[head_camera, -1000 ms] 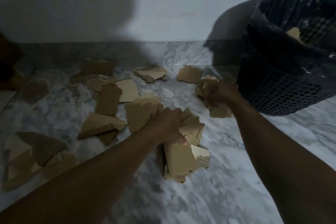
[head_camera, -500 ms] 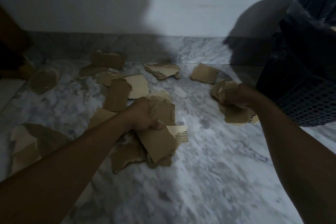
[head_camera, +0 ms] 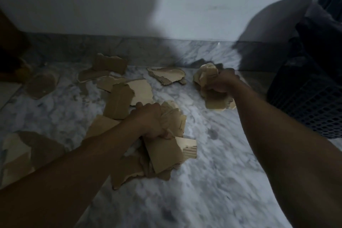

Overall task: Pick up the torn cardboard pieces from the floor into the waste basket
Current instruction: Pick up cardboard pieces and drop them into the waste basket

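Head view, a person working over a marble floor (head_camera: 212, 181). Both hands are gripping cardboard. The left hand (head_camera: 150, 121), the farther of the two from the waste basket (head_camera: 305, 103), is clenching a thick bunch of torn pieces (head_camera: 164, 153) whose lower edges are hanging toward the floor. The right hand (head_camera: 224, 81), near the basket's mesh side, is squeezing a smaller crumpled wad (head_camera: 207, 76). Other loose pieces (head_camera: 118, 102) are lying scattered well apart from the basket, beyond the left hand, some reaching the foot of the wall (head_camera: 203, 5).

The step in hand appears to be gathering: both fists are full and nothing is being dropped yet. The next move probably calls for lifting each load over the basket's rim, the nearer right hand first, and opening the fingers above the black liner (head_camera: 323, 24). The left bunch looks loosely stacked and could be shedding pieces on the way.
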A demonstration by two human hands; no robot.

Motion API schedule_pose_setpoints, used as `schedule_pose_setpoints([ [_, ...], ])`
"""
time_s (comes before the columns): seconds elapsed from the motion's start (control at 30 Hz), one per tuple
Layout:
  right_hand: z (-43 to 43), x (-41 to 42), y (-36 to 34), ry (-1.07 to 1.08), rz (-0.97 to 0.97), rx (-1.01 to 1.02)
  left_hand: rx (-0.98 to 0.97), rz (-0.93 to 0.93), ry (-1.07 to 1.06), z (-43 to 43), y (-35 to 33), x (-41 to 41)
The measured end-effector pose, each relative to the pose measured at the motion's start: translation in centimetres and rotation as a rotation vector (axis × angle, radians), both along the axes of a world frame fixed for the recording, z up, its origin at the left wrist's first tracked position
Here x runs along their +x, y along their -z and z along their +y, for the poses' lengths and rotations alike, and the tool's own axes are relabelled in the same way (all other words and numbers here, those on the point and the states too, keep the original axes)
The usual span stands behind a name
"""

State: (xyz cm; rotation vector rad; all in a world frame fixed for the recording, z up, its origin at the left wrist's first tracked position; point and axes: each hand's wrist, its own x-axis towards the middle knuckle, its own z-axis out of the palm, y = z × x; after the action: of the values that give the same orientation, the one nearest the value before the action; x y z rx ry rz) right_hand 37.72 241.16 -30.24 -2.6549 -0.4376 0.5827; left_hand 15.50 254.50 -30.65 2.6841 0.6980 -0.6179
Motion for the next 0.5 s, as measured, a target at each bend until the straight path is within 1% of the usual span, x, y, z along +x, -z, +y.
schedule_pose_setpoints([
  [0.1, 1.3, 0.5, 0.2, -0.041, -0.011, -0.060, -0.069, -0.096, -0.008, 0.1, 0.5, -0.3],
  [0.2, 1.6, 1.2, 0.8, -0.028, -0.033, -0.123, -0.200, -0.283, -0.045, -0.1, 1.2, -1.0],
  [0.27, 1.7, 0.5, 0.5, 0.002, -0.035, -0.116, -0.236, -0.387, -0.035, -0.5, 1.3, -1.7],
  [0.33, 1.4, 0.2, 0.6, 0.005, -0.085, -0.059, -0.277, -0.480, -0.042, -0.8, 1.4, -2.5],
  [0.4, 0.4, -0.2, 1.1, 0.043, -0.134, 0.046, -0.381, -0.575, -0.115, -0.7, 1.6, -3.5],
  [0.5, -1.6, -1.7, 1.4, 0.132, -0.122, 0.336, -0.606, -0.677, -0.351, 0.0, 1.2, -4.9],
])
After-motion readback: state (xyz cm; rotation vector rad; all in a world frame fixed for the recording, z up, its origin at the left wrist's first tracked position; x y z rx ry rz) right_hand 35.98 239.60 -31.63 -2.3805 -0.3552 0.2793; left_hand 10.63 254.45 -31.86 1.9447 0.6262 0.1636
